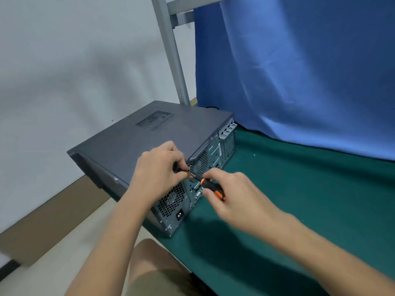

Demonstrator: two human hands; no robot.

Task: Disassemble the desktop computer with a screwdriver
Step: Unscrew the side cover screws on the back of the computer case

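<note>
A dark grey desktop computer case [149, 135] lies on its side on the green table mat [299, 189], its perforated rear panel [173, 199] facing me. My right hand [230, 193] grips the black and orange handle of a screwdriver [211, 186]. The shaft points up and left at the rear panel's upper edge. My left hand [158, 169] pinches the shaft near its tip, against the case edge. The tip itself is hidden by my fingers.
A blue curtain [299, 71] hangs behind the table at the right. A grey metal post [173, 50] stands behind the case. The case overhangs the table's left edge; the floor and my knee [154, 268] are below.
</note>
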